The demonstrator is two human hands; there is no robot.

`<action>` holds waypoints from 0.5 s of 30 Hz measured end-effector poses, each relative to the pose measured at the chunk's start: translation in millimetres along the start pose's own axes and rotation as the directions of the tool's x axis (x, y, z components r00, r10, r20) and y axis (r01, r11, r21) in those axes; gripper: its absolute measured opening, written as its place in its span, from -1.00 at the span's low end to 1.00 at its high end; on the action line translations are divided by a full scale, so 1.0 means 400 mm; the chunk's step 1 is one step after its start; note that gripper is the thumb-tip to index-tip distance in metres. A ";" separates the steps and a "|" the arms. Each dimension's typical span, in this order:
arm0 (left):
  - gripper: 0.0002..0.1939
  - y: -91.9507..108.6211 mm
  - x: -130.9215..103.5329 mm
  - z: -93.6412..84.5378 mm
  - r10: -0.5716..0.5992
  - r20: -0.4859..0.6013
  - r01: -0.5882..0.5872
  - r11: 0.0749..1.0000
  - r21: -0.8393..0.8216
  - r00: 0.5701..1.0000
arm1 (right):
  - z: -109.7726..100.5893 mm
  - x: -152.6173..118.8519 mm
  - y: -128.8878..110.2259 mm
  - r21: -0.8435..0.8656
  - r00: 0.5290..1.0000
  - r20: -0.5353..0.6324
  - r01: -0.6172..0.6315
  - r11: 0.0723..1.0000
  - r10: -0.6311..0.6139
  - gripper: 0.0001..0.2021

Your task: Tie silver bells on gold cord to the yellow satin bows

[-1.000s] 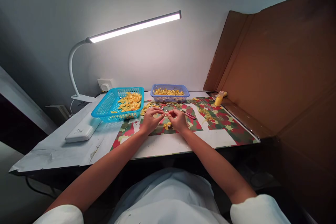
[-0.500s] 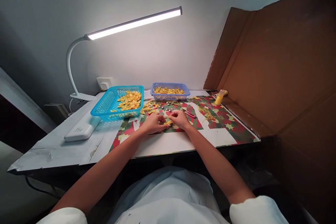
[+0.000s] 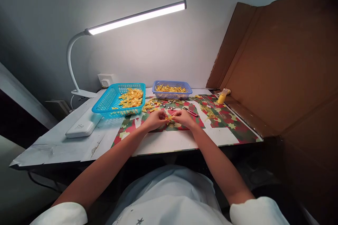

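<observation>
My left hand (image 3: 156, 119) and my right hand (image 3: 183, 118) almost meet over the patterned red and green sheet (image 3: 182, 126). Between them is a small yellow ribbon piece (image 3: 169, 117), pinched by the fingers of both hands. Its finer parts are too small to tell. Just beyond the hands lie silver bells (image 3: 170, 108) and loose yellow ribbon pieces (image 3: 149, 106). A dark red-handled tool (image 3: 191, 112) rests beyond my right hand.
A turquoise basket (image 3: 113, 110) holds yellow pieces; a blue basket (image 3: 171, 95) holds golden ones. Golden strands (image 3: 210, 112) and a yellow bottle (image 3: 222, 97) lie right. A power bank (image 3: 83, 126), lamp (image 3: 137, 17) and cardboard (image 3: 285, 59) surround the work area.
The view has shifted slightly. Both hands' fingers have come closer together around the yellow piece, and my left hand has turned a little.
</observation>
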State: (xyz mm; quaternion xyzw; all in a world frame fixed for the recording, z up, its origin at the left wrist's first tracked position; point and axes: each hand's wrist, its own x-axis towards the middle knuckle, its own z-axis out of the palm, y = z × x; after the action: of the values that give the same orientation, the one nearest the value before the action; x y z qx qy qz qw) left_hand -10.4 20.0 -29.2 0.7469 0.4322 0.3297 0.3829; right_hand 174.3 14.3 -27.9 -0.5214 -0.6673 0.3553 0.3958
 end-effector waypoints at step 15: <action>-0.64 -0.013 0.007 0.005 -0.087 -0.034 0.086 0.996 -0.034 0.996 | 0.017 0.006 0.004 0.110 0.994 -0.093 -0.054 0.992 0.064 -0.88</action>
State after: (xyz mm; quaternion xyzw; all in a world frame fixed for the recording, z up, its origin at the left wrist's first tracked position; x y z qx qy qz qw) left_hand -9.3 23.7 -34.1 0.7154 0.4653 0.3330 0.4011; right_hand 168.4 16.6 -31.7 -0.5356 -0.6115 0.3764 0.4444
